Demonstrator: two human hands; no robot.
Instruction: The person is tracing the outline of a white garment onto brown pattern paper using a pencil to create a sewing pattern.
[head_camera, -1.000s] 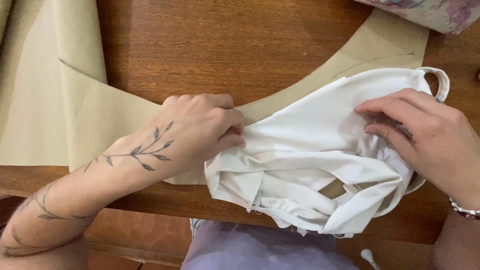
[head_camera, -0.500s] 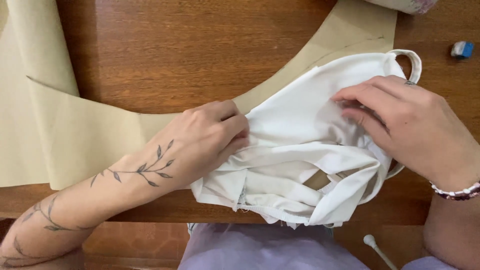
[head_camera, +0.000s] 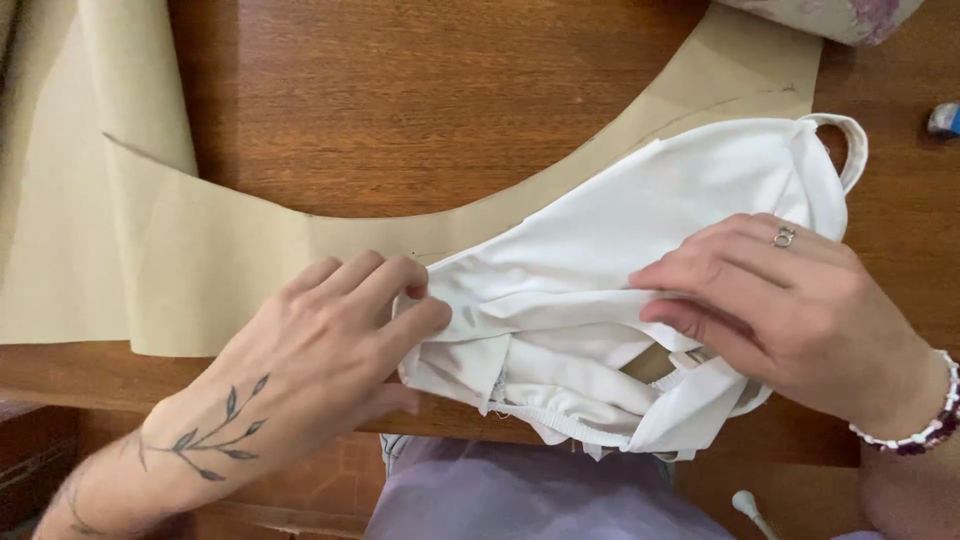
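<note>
Seen from my head camera, both hands work a white garment (head_camera: 640, 300) on a wooden table (head_camera: 440, 110). The left hand (head_camera: 335, 350) lies palm down with its fingers curled, and the thumb and forefinger pinch the garment's near left edge where the cloth folds over. The right hand (head_camera: 790, 310) lies flat on the garment's right half, fingers pressed together and stretched toward the left hand, holding the cloth down; a ring sits on one finger and a bead bracelet (head_camera: 925, 425) circles the wrist.

The garment lies between the two hands and under the right one, its lower hem hanging just over the table edge nearest me. A small loop (head_camera: 850, 145) of the same white cloth sticks out beyond the right hand's knuckles. Under the garment, and stretching away past the left hand, lies a curved piece of tan pattern paper (head_camera: 200, 250), its inner arc bare against the wood.

As I judge it, the garment has been laid over the paper's right end, but it is not yet smooth: layers bunch and gape near the right thumb, and a strip of elastic hem shows crumpled below. Flattening and lining up the cloth with the paper's curve looks left to do.

A small blue thing (head_camera: 943, 118) lies beyond the right hand at the table's far side; I cannot tell what it is. Lilac cloth (head_camera: 520, 495) shows below the table edge.
</note>
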